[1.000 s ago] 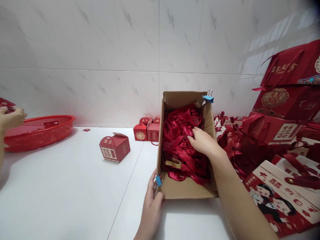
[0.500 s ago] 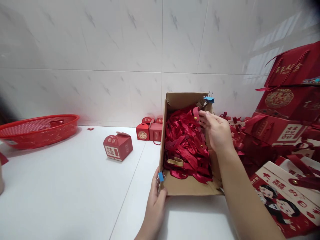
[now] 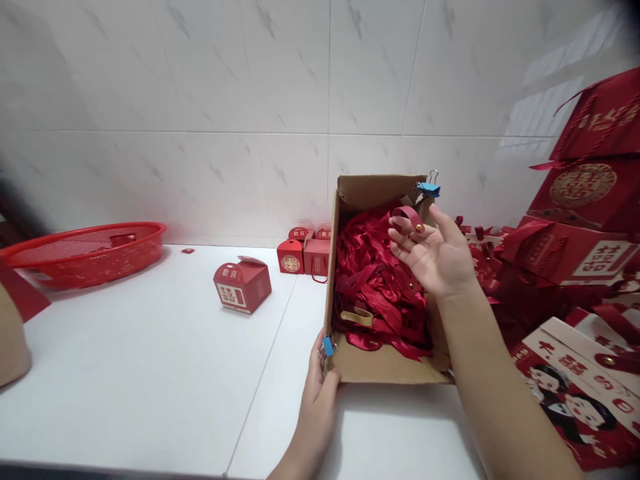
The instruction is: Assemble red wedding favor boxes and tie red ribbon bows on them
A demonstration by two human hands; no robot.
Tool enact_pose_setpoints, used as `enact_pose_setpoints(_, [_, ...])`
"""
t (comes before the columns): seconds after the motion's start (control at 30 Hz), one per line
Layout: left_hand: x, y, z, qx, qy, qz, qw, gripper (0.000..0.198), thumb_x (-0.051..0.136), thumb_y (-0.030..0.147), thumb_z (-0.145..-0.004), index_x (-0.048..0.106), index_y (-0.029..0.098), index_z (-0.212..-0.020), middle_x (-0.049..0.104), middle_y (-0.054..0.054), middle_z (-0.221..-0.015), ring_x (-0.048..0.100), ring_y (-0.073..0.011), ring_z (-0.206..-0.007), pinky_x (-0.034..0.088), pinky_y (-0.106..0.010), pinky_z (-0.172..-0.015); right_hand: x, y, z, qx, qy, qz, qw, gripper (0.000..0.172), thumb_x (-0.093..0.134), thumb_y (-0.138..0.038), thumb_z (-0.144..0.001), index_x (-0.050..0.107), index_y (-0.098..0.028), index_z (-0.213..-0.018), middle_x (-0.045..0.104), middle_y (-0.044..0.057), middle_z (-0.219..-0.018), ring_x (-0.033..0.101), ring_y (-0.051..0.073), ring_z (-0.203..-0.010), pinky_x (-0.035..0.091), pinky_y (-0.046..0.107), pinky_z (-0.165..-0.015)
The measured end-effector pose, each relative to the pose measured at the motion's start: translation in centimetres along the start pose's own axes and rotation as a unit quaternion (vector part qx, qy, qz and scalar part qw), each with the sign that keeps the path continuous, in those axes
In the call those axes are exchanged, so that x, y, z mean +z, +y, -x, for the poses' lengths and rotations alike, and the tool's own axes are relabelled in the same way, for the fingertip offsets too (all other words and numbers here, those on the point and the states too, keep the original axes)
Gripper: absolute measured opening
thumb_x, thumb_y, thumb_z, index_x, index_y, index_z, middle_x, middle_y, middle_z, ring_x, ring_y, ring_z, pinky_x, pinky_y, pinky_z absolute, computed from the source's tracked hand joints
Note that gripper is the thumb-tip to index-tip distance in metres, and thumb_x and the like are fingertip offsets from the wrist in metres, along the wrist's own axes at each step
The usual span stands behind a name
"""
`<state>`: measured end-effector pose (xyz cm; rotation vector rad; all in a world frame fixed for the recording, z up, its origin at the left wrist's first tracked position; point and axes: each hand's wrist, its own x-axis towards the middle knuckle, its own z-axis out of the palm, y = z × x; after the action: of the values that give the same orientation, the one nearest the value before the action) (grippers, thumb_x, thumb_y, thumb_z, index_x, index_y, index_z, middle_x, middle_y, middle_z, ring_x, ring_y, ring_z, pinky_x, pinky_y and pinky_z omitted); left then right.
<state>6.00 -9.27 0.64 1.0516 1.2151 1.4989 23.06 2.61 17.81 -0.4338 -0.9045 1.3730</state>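
A cardboard box [image 3: 385,372] full of shiny red ribbons [image 3: 380,273] is tilted toward me. My left hand [image 3: 320,387] is closed on its near left corner, by a blue binder clip [image 3: 327,346]. Over the box's right side, my right hand [image 3: 435,257] is turned palm up, its fingers loosely curled. A looped dark red strap [image 3: 409,215] with a gold rivet rests at those fingers, held by them. Among the ribbons lies a gold-coloured strap [image 3: 357,317]. Another blue binder clip [image 3: 429,189] sits at the far right corner.
A red paper box [image 3: 243,285] stands left of the cardboard box, with small red boxes [image 3: 291,257] by the wall. Farther left is a red plastic basket [image 3: 100,257]. Stacked red gift boxes [image 3: 583,187] and a printed gift bag [image 3: 575,393] crowd the right.
My right hand has turned from palm down to palm up, bringing the red strap with it. My left hand keeps its hold on the box. The view has shifted slightly.
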Motion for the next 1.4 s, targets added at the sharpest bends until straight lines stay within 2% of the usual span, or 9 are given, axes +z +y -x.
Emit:
enact_pose_setpoints(0.3, [0.9, 0.7, -0.8, 0.007, 0.032, -0.080, 0.996, 0.060, 0.045, 0.032, -0.084, 0.033, 0.015, -0.140, 0.029, -0.009, -0.150, 0.027, -0.0240, -0.139, 0.027, -0.032, -0.113, 0.9, 1.7, 0.1, 0.030, 0.006, 0.007, 1.000, 0.023, 0.073, -0.037, -0.069, 0.068, -0.021, -0.085, 0.068, 0.000, -0.087, 0.064, 0.013, -0.074, 0.051, 0.021, -0.061])
enact_pose_setpoints(0.47, [0.4, 4.6, -4.0, -0.031, -0.052, -0.092, 0.994, 0.057, 0.041, 0.044, -0.088, 0.034, 0.018, -0.138, 0.042, -0.014, -0.141, 0.053, -0.0264, -0.116, 0.048, -0.036, -0.090, 1.2, 1.7, 0.7, 0.016, -0.021, 0.054, 0.998, 0.023, 0.072, -0.036, -0.070, 0.069, -0.023, -0.089, 0.068, 0.002, -0.093, 0.063, 0.012, -0.078, 0.051, 0.021, -0.065])
enact_pose_setpoints(0.63, [-1.3, 7.3, -5.2, 0.039, 0.079, -0.151, 0.985, 0.045, 0.044, 0.047, -0.087, 0.046, 0.020, -0.123, 0.046, -0.013, -0.134, 0.058, -0.0227, -0.101, 0.044, -0.036, -0.087, 2.6, 2.8, 2.1, 0.026, -0.059, 0.081, 0.995, 0.017, 0.070, -0.034, -0.073, 0.071, -0.023, -0.086, 0.069, 0.003, -0.097, 0.063, 0.013, -0.077, 0.052, 0.022, -0.068])
enact_pose_setpoints(0.7, [-2.0, 7.7, -4.8, 0.045, 0.095, -0.132, 0.986, 0.038, 0.043, 0.045, -0.088, 0.048, 0.020, -0.117, 0.049, -0.012, -0.129, 0.057, -0.0222, -0.100, 0.044, -0.036, -0.086, 3.4, 3.8, 2.8, 0.050, -0.082, 0.083, 0.992, 0.016, 0.073, -0.030, -0.071, 0.072, -0.024, -0.086, 0.069, 0.003, -0.096, 0.063, 0.012, -0.079, 0.053, 0.022, -0.071])
enact_pose_setpoints(0.83, [-3.5, 7.6, -3.7, 0.011, 0.099, -0.080, 0.992, 0.035, 0.043, 0.044, -0.087, 0.049, 0.020, -0.111, 0.058, -0.011, -0.113, 0.058, -0.0232, -0.100, 0.046, -0.034, -0.080, 4.5, 6.6, 5.0, 0.132, -0.133, 0.127, 0.974, 0.012, 0.074, -0.028, -0.071, 0.074, -0.025, -0.083, 0.068, 0.002, -0.088, 0.062, 0.012, -0.080, 0.052, 0.023, -0.075])
enact_pose_setpoints(0.93, [-4.8, 6.8, -2.9, -0.013, 0.105, -0.065, 0.992, 0.034, 0.043, 0.043, -0.087, 0.048, 0.018, -0.109, 0.060, -0.011, -0.103, 0.059, -0.0233, -0.097, 0.047, -0.034, -0.079, 4.7, 8.8, 7.2, 0.154, -0.210, 0.244, 0.934, 0.010, 0.069, -0.031, -0.077, 0.073, -0.023, -0.080, 0.063, 0.005, -0.103, 0.061, 0.013, -0.081, 0.052, 0.024, -0.072])
enact_pose_setpoints(1.17, [-6.6, 4.6, -2.0, -0.056, 0.051, -0.105, 0.992, 0.031, 0.050, 0.039, -0.084, 0.053, 0.020, -0.109, 0.055, -0.012, -0.117, 0.058, -0.0225, -0.096, 0.045, -0.035, -0.085, 0.2, 14.6, 11.1, 0.029, -0.325, 0.462, 0.825, 0.015, 0.055, -0.027, -0.085, 0.070, -0.025, -0.084, 0.057, 0.011, -0.109, 0.058, 0.026, -0.102, 0.051, 0.034, -0.079])
enact_pose_setpoints(1.23, [-6.5, 4.2, -1.9, -0.046, 0.032, -0.122, 0.991, 0.029, 0.048, 0.039, -0.085, 0.056, 0.021, -0.107, 0.057, -0.011, -0.115, 0.058, -0.0219, -0.097, 0.045, -0.033, -0.085, -1.1, 16.1, 11.5, 0.019, -0.328, 0.459, 0.825, 0.016, 0.053, -0.026, -0.086, 0.069, -0.026, -0.085, 0.057, 0.011, -0.103, 0.056, 0.026, -0.103, 0.050, 0.034, -0.080])
enact_pose_setpoints(1.4, [-5.7, 3.9, -2.1, -0.037, -0.056, -0.137, 0.988, 0.029, 0.045, 0.042, -0.087, 0.063, 0.023, -0.101, 0.065, -0.007, -0.098, 0.060, -0.0210, -0.089, 0.046, -0.029, -0.078, -1.2, 18.2, 11.2, 0.080, -0.222, 0.409, 0.881, 0.022, 0.047, -0.035, -0.090, 0.067, -0.025, -0.090, 0.048, 0.009, -0.099, 0.055, 0.020, -0.090, 0.049, 0.032, -0.076])
